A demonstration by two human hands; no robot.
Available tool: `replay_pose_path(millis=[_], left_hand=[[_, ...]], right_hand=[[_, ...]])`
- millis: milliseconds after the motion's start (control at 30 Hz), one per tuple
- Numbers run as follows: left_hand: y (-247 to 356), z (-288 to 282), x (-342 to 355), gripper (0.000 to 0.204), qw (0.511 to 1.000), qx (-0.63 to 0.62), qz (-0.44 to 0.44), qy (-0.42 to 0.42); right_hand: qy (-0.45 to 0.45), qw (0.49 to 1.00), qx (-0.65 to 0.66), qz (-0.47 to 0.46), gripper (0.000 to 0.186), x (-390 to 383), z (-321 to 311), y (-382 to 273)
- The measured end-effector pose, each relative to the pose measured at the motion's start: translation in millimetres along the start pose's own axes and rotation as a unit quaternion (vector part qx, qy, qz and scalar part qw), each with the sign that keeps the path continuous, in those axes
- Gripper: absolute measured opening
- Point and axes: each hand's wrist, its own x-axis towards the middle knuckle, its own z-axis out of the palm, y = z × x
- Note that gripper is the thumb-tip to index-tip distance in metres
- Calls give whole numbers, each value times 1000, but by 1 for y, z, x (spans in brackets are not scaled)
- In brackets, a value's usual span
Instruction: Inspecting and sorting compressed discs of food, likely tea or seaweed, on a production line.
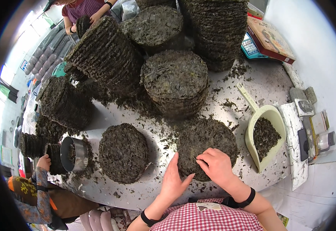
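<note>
My left hand (pixel 174 179) is at the near-left edge of a round, dark cake of dried flaky seaweed (pixel 206 134), fingers straight and thumb apart. My right hand (pixel 216 167) rests on top of that cake with fingertips pinched near its middle; whatever is between them is too small to name. A second dark cake (pixel 122 152) lies flat to the left. Loose flakes are scattered round both cakes.
Tall seaweed stacks (pixel 173 82) fill the table's back and left. A scoop (pixel 268 158) holding flakes and a steel ring (pixel 77 163) flank the cakes. Boxes (pixel 270 36) sit back right. Co-workers are at back left (pixel 79 11) and lower left (pixel 41 196).
</note>
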Motion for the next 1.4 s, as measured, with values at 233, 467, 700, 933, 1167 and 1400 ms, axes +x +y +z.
replay_pose_path(millis=[233,467,700,933,1167,1400], left_hand=[[-1,8,-1,90,1000,25,4,6],[0,7,-2,90,1000,6,-2,25],[-1,7,-1,91,999,1,15,36],[-16,0,1,84,993,-103,-35,49],[-6,-11,44,66,998,-33,-20,54],[5,-9,48,60,998,2,-30,57]], right_hand=[[0,998,-62,26,6,2,9,-6],[-33,997,-63,37,7,9,4,-5],[-82,965,188,162,10,4,-11,3],[-23,904,395,159,4,-17,-72,29],[97,873,-467,99,25,-57,-158,92],[-13,959,92,266,54,-54,-76,35]])
